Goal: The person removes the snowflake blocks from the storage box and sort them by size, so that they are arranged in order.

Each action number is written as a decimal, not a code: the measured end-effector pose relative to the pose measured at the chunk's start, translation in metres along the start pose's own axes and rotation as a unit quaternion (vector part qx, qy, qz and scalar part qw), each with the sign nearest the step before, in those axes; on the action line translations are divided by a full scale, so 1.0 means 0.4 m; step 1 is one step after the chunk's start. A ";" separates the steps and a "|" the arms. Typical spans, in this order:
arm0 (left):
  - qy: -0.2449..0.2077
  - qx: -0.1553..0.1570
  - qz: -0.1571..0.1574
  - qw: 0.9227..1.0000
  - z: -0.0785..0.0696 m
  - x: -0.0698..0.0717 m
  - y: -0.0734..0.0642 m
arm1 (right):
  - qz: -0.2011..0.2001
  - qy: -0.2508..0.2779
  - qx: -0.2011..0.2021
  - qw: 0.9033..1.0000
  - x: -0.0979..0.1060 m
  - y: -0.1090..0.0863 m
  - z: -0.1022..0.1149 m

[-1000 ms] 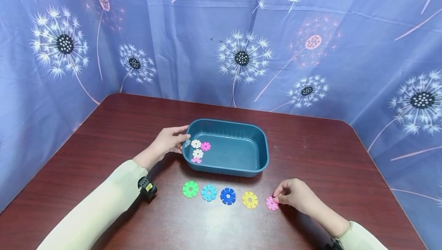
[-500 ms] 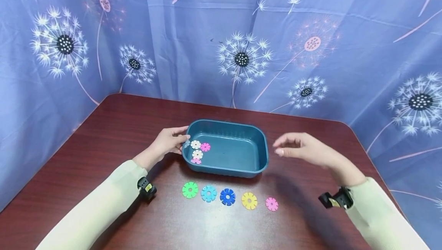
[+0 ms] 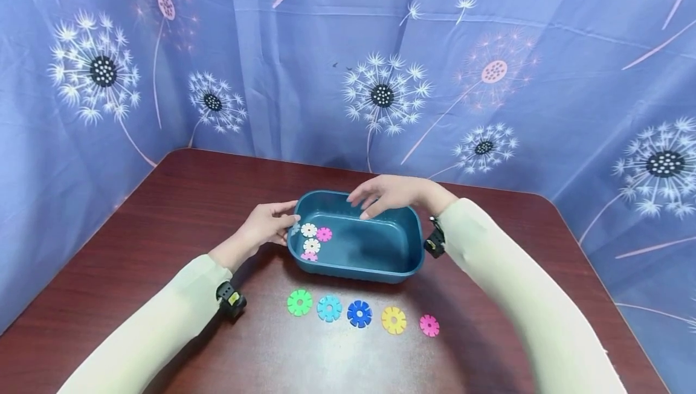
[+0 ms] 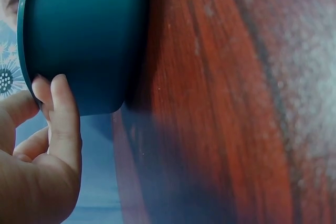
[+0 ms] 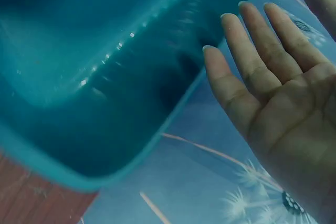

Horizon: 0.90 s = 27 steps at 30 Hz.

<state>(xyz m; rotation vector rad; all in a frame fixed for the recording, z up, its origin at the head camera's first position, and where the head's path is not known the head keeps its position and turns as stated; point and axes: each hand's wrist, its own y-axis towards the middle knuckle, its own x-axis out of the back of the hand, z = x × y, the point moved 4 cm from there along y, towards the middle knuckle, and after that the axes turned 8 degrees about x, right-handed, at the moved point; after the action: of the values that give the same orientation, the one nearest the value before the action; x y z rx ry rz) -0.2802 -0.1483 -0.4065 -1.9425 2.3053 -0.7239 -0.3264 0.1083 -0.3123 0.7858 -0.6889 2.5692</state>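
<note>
My left hand (image 3: 261, 225) grips the left end of a teal plastic basin (image 3: 353, 271), thumb at the rim and fingers on the outer wall (image 4: 94, 35). Inside the basin, at its left end, lie white snowflake discs (image 3: 304, 230) and pink snowflake discs (image 3: 324, 235). My right hand (image 3: 393, 193) hovers over the basin's back rim, fingers extended and holding nothing, as the right wrist view confirms. In front of the basin a row of flat snowflake discs runs left to right: green (image 3: 293, 303), light blue (image 3: 323, 309), dark blue (image 3: 353, 314), yellow (image 3: 388, 320) and pink (image 3: 425, 326).
The dark red wooden table (image 3: 179, 213) extends around the basin on every side. A blue curtain (image 3: 304, 80) with a dandelion print hangs behind and beside the table. A small black camera is strapped to each wrist.
My right hand has let go of the pink disc at the row's right end, lifted, and moved back and left over the basin. My left hand stays on the basin.
</note>
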 end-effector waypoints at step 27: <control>0.006 0.006 -0.002 1.000 -0.004 0.000 -0.003 | -0.050 -0.067 0.001 0.997 -0.139 0.213 -0.081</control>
<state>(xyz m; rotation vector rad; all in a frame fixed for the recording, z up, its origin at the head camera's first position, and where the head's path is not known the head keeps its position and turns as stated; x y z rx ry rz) -0.2797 -0.1480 -0.4049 -1.9426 2.2999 -0.7499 -0.3366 0.0457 -0.3981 0.9742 -0.6698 2.4449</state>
